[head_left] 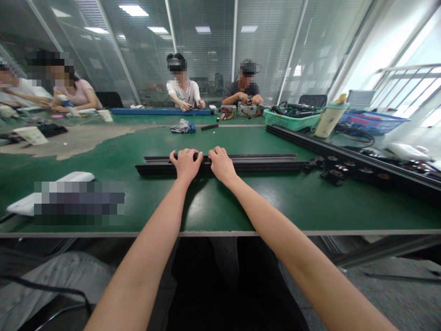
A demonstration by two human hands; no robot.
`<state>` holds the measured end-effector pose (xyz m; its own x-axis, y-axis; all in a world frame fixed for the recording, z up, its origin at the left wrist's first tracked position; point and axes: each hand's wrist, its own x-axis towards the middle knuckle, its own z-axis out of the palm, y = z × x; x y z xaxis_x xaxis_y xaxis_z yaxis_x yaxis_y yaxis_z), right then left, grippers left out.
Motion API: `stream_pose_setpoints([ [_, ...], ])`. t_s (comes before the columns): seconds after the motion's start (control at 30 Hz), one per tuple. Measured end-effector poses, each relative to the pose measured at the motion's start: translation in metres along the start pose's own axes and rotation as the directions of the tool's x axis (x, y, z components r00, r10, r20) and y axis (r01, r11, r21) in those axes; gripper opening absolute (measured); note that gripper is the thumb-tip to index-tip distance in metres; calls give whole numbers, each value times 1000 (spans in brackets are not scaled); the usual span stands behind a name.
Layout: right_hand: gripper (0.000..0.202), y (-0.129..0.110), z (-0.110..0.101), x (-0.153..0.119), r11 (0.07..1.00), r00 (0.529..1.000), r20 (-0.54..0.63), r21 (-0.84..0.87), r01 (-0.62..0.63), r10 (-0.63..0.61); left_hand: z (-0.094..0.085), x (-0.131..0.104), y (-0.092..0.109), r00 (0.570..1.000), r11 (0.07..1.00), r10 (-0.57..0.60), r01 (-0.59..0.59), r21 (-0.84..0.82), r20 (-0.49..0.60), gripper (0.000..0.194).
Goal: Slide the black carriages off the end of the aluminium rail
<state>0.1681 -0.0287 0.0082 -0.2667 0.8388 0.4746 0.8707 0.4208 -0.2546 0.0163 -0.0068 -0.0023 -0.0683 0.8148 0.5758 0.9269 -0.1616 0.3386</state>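
Observation:
A long black channel-shaped rail (265,166) lies crosswise on the green table in front of me. My left hand (186,163) is bent over its left half, with the fingers curled down into the channel and the thumb close to them. Just to the right, my right hand (222,164) grips the same rail, its fingertips dipping behind the near wall. Something dark shows between the left thumb and fingers, but I cannot tell whether it is a separate part. Near the rail's right end lie several small black parts (334,175).
A longer black rail (361,156) runs diagonally at right, near a green basket (292,120) of cables and a cream bottle (330,120). A grey cloth (183,126) and a short black strip (209,127) lie beyond. A white object (24,202) sits left. Several people work across the table.

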Motion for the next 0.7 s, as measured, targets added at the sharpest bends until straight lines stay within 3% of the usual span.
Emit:
stream_pose_setpoints([
  [0.7, 31, 2, -6, -3, 1000, 1000, -11, -6, -26, 26, -1, -1, 3, 1000, 1000, 4, -4, -4, -10, 27],
])
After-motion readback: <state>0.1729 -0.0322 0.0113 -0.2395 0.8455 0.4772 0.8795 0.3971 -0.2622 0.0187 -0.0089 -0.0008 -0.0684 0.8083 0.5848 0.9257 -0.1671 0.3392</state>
